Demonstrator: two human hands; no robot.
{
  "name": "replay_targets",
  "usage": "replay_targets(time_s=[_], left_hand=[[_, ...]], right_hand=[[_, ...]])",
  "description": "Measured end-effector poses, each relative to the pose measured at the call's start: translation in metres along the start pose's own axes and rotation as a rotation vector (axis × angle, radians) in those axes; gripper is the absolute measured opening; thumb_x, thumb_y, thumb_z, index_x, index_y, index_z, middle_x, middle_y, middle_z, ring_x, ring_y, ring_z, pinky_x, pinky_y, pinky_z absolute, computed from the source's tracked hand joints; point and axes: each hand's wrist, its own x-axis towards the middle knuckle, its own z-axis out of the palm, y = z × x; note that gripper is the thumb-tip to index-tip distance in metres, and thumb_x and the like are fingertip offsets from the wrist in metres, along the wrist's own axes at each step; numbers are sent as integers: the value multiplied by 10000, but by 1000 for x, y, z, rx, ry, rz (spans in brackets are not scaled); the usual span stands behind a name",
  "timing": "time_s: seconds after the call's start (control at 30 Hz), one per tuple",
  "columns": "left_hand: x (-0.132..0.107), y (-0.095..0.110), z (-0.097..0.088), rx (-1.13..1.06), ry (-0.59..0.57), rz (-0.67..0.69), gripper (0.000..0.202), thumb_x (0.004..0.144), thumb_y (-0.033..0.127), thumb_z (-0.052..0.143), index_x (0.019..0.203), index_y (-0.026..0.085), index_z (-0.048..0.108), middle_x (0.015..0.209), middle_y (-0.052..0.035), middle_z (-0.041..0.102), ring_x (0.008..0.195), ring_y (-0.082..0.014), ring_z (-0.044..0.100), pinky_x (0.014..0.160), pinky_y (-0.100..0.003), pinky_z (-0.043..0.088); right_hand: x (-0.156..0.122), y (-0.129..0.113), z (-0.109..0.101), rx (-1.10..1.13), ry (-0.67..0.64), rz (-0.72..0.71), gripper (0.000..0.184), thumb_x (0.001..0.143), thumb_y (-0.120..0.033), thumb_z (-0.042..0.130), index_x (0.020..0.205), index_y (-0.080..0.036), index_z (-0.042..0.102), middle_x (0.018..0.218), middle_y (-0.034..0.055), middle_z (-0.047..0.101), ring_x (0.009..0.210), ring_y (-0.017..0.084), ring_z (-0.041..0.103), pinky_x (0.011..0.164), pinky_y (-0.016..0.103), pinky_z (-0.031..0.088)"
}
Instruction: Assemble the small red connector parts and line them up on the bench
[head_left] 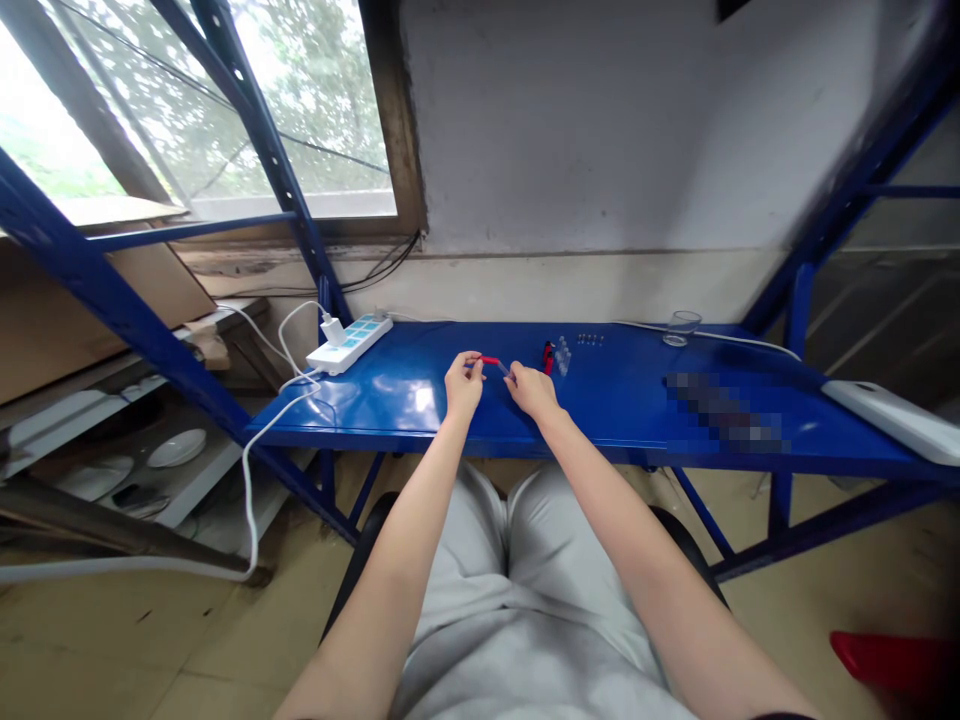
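Red-tipped stick (491,361) sits mid-frame between the two: left hand (463,382) pinches its red end, right hand (531,390) pinches the other.

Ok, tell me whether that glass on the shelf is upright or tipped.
Upright: the glass stands on its base on the blue shelf, open rim facing up. Whether anything is in it, cannot tell.
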Motion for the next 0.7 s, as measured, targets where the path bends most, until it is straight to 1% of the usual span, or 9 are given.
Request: replay_targets(time_s=[0.1, 0.27, 0.5, 0.7], left_hand=[[-2, 4, 0, 36, 6, 2, 169, 809, 213, 495, 949, 160, 573, 849, -32, 604, 541, -62, 559, 551, -199, 465], [-4, 2, 1, 64, -39, 46, 235, 818, 216, 486, 1030, 178, 579, 886, -37, 618, 552, -60, 548, 556, -194, 469], [-4, -2, 1, 105, -44, 71, 249, 826, 219, 473, 1040, 182, 593, 883, -37, 623, 533, -58, 525, 533, -190, 454], [-3, -11, 3, 147, -54, 136, 256, 829, 242, 482, 1038, 186, 619, 954, -63, 636, 622, -84, 556, 605, -215, 486]], right_hand=[[-1, -1, -3, -2, -18, -2, 183, 894, -291, 413, 1017, -188, 499, 916, 87, 666, 810, 190, 626, 633, 250, 393], [-2, -2, -5, -3, -41, -6, 193, 891, -282, 404, 1028, -189, 501, 910, 93, 666, 801, 194, 627, 630, 251, 391], [-2, -2, -4, -13, -40, 5, 204, 883, -287, 407, 1036, -189, 500, 899, 93, 667, 794, 206, 631, 621, 259, 390], [-2, -1, -4, -12, -44, 12, 211, 880, -284, 406, 1041, -184, 500, 903, 95, 669, 801, 201, 627, 626, 256, 388]])
